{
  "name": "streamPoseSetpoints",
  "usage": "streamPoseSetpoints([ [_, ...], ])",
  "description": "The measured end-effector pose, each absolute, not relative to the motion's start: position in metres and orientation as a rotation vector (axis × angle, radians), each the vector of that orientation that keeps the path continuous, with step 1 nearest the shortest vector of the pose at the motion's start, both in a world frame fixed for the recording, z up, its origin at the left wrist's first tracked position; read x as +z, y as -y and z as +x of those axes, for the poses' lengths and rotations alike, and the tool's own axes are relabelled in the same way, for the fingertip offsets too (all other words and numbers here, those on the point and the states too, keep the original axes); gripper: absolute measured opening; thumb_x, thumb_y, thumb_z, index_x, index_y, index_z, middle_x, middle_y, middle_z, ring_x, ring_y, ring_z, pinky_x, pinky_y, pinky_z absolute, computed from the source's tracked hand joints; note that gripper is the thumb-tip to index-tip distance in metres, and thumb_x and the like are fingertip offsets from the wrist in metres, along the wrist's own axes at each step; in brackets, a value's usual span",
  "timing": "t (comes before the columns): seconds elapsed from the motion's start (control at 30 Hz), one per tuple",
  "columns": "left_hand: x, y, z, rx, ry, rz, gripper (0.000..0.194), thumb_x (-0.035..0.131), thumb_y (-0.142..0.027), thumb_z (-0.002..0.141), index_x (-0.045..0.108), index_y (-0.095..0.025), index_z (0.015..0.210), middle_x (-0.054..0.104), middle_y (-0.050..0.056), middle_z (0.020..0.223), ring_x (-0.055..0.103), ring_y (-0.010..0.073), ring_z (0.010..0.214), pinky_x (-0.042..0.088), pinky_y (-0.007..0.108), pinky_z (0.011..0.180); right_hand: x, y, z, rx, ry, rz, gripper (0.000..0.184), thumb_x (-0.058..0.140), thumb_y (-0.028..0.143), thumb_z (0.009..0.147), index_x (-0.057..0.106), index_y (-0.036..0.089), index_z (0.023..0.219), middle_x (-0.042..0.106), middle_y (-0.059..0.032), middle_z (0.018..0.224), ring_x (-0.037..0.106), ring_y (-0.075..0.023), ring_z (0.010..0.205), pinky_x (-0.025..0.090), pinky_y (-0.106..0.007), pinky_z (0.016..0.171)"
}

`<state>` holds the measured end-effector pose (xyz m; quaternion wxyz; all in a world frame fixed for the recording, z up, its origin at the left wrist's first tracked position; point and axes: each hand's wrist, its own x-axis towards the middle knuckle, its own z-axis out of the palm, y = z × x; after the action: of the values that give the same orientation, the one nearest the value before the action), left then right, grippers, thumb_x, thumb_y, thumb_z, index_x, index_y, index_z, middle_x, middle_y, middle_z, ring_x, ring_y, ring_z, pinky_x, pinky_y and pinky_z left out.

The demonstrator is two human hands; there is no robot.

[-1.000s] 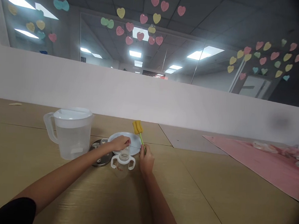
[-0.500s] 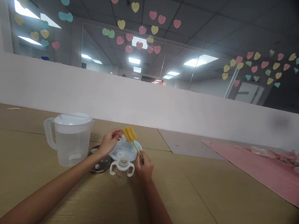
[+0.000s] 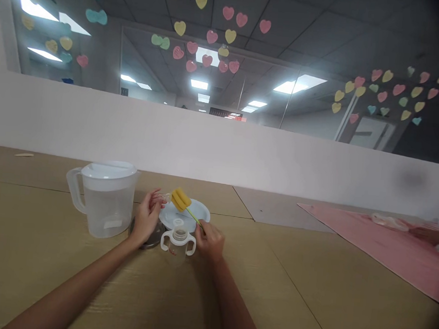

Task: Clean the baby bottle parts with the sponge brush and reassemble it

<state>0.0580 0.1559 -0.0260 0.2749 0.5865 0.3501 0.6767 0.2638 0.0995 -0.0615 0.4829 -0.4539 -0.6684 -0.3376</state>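
My left hand (image 3: 147, 217) is raised over a round steel lid (image 3: 143, 238), its fingers around a small clear plastic piece (image 3: 163, 197). My right hand (image 3: 210, 241) grips the thin green handle of a sponge bottle brush, whose yellow sponge head (image 3: 180, 200) touches or nearly touches that piece. Below my hands stands a clear two-handled baby cup (image 3: 178, 244) with white handles and no lid. Behind it lies a round white plate (image 3: 197, 214). My left hand hides most of the steel lid.
A lidded plastic water pitcher (image 3: 106, 201) stands left of my hands on the wooden table (image 3: 271, 288). On the right lies a pink mat (image 3: 368, 235), with another person's forearm (image 3: 432, 236) over it. A wooden stick (image 3: 23, 155) lies at the far left.
My left hand has lifted from the plate and moved left with the clear piece. The sponge head has swung left and down toward it, and my right hand has moved slightly left.
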Motion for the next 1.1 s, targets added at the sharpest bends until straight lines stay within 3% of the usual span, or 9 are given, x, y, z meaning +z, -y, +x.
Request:
streamPoseSetpoints([
  [0.07,-0.032,-0.153,0.042,1.798,-1.069,1.662,0.044,0.046,-0.041,0.083,0.050,-0.019,0.121,0.063,0.005,0.092,0.061,0.0153,0.080,0.051,0.027,0.070,-0.060,-0.099,0.264,-0.848,1.658,-1.086,0.024,0.047,0.025,0.090,0.068,0.017,0.082,0.061,-0.0015,0.057,0.053,-0.0083,0.049,0.035,-0.020,0.050],
  [0.2,-0.040,-0.150,0.010,1.752,-1.378,1.836,0.036,0.040,-0.039,0.084,0.059,-0.019,0.107,0.064,0.003,0.082,0.059,0.0157,0.070,0.046,0.025,0.062,-0.060,-0.101,0.266,-0.810,1.636,-1.077,0.022,0.048,0.024,0.090,0.068,0.015,0.085,0.064,-0.0022,0.061,0.053,-0.0080,0.050,0.037,-0.019,0.052],
  [0.33,-0.047,-0.149,0.004,1.456,-1.590,2.054,0.032,0.045,-0.037,0.082,0.058,-0.020,0.105,0.067,0.002,0.084,0.058,0.0149,0.061,0.043,0.025,0.061,-0.060,-0.101,0.266,-0.775,1.623,-1.085,0.022,0.048,0.024,0.090,0.068,0.015,0.085,0.064,-0.0026,0.061,0.052,-0.0078,0.048,0.037,-0.019,0.052],
  [0.43,-0.054,-0.151,0.010,1.210,-1.653,2.190,0.027,0.046,-0.036,0.082,0.060,-0.022,0.101,0.069,0.002,0.088,0.062,0.0170,0.068,0.043,0.026,0.063,-0.060,-0.101,0.266,-0.768,1.618,-1.089,0.023,0.048,0.024,0.090,0.068,0.015,0.085,0.064,-0.0029,0.061,0.052,-0.0078,0.048,0.037,-0.019,0.051],
  [0.63,-0.073,-0.156,0.015,0.952,-1.516,2.431,0.030,0.042,-0.027,0.084,0.063,-0.021,0.104,0.068,0.008,0.100,0.060,0.0235,0.098,0.045,0.033,0.083,-0.060,-0.102,0.267,-0.774,1.618,-1.097,0.023,0.048,0.025,0.090,0.068,0.014,0.087,0.065,-0.0036,0.062,0.054,-0.0088,0.049,0.039,-0.019,0.053],
  [0.77,-0.069,-0.153,0.014,1.062,-1.503,2.372,0.034,0.042,-0.030,0.086,0.059,-0.021,0.114,0.066,0.007,0.108,0.059,0.0227,0.102,0.045,0.034,0.087,-0.061,-0.103,0.268,-0.794,1.618,-1.090,0.022,0.049,0.024,0.089,0.068,0.015,0.086,0.065,-0.0027,0.061,0.053,-0.0079,0.047,0.038,-0.019,0.052],
  [0.93,-0.039,-0.156,0.026,1.201,-1.399,2.511,0.036,0.035,-0.034,0.089,0.063,-0.019,0.105,0.066,0.008,0.107,0.057,0.0227,0.101,0.042,0.035,0.090,-0.062,-0.103,0.267,-0.773,1.588,-1.092,0.021,0.049,0.024,0.089,0.067,0.015,0.085,0.065,-0.0024,0.061,0.053,-0.0085,0.048,0.038,-0.020,0.052],
  [1.1,-0.012,-0.180,0.068,0.612,-1.354,2.598,0.031,0.046,-0.035,0.082,0.071,-0.018,0.088,0.069,0.010,0.097,0.058,0.0244,0.097,0.041,0.032,0.087,-0.063,-0.101,0.267,-0.750,1.558,-1.106,0.022,0.048,0.025,0.090,0.067,0.015,0.086,0.065,-0.0030,0.062,0.055,-0.0092,0.050,0.039,-0.020,0.052],
])
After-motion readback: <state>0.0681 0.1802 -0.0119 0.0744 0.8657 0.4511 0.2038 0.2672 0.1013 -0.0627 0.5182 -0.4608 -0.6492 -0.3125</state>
